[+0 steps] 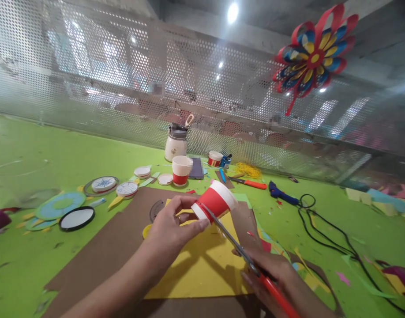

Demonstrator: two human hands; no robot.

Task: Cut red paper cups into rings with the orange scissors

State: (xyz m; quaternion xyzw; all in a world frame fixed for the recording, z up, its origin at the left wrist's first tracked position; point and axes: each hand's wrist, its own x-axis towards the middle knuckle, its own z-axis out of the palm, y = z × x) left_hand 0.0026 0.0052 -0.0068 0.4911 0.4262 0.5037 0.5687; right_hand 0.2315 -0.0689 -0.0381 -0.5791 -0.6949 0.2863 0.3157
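Note:
My left hand (176, 225) grips a small white paper cup (216, 198) with a red band, fingers and thumb at its lower left end. The cup is tilted on its side above a yellow sheet (202, 269). In my right hand (271, 269) is a pair of scissors (237, 245) with red handles and metal blades. The blades point up and left, and their tips meet the red band near my left thumb. Whether the tips cut into the cup or only touch it, I cannot tell. The yellow sheet lies on brown cardboard (99, 247).
Behind stand a white paper cup with red (180, 171), a white jar (176, 145) and a red-white tub (215, 159). Round lids (105, 184) lie left. Right are a red-handled tool (253, 184), a blue glue gun (282, 193), its black cord (335, 240) and paper scraps.

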